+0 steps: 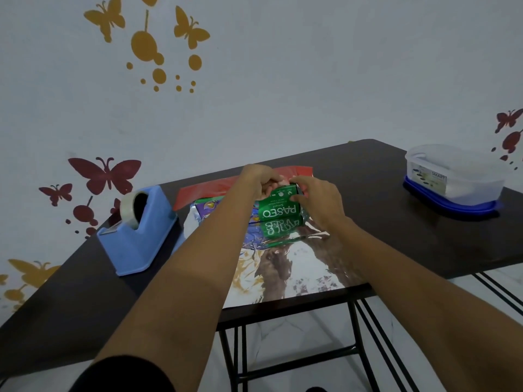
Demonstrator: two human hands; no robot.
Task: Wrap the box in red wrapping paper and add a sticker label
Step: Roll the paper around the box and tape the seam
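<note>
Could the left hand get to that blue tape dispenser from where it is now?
Probably yes. The tape dispenser stands on the table to the left of the left hand, with nothing between them. That hand grips the box, so it must let go first.

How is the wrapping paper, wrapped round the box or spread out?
Spread out: the wrapping paper lies silver side up on the table, the green box uncovered.

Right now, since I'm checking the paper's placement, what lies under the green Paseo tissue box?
The sheet of wrapping paper, silver side up, mirroring the green Paseo tissue box. The dark table below is covered there.
</note>
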